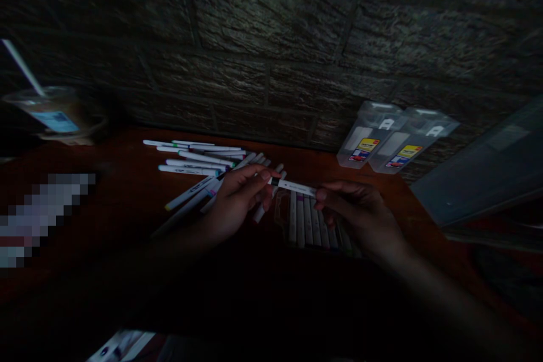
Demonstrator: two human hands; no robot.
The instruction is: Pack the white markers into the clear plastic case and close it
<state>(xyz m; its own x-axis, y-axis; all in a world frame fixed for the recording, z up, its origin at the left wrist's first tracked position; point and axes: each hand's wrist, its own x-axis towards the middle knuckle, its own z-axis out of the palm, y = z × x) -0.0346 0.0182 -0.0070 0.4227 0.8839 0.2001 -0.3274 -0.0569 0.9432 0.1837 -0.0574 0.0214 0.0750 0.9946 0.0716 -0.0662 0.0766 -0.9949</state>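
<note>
"What do you see from the head camera?"

"The left hand (pixel 240 195) and right hand (pixel 365 212) share one white marker (pixel 296 186), raised over the surface (pixel 127 154). The left fingers pinch its dark-banded end; the right fingers are closed on the other end."

"What's beneath it?"

"A row of markers (pixel 311 223), side by side, partly hidden by the right hand. Loose markers (pixel 197 162) lie scattered to the left, some passing behind the left hand."

"And further off?"

"Two clear plastic cases (pixel 391 144) stand near the stone wall (pixel 254 22), to the right. At far left there's a cup (pixel 53 113) with a straw (pixel 23 67). The foreground is too dark to read."
</note>
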